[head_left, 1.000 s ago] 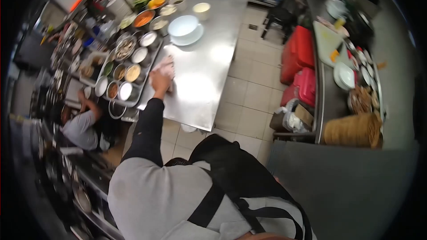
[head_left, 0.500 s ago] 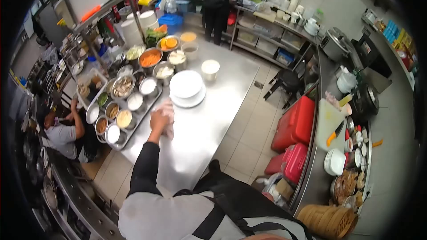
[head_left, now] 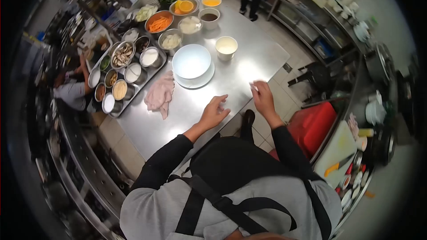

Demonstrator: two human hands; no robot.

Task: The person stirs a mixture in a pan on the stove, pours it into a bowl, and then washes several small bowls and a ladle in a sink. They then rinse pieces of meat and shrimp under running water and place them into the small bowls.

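Note:
A crumpled pink cloth lies on the steel table, left of a large white bowl set on a white plate. My left hand is raised over the table's near side, right of the cloth; its fingers are loosely bent and apart, holding nothing. By the table's right edge, my right hand is lifted with its fingers slightly curled and apart; its fingertips are somewhat blurred. A small tub with pale contents stands beyond both hands.
A tray of ingredient containers lines the table's left side. Bowls of carrot and orange fruit stand farther back. Two other people are partly visible, at left and at the back. Right of me are a red container and an orange-handled knife.
My left hand has let go of the pink cloth and moved right. My right hand has come into view. The camera view has shifted, and the cloth now lies spread on the table.

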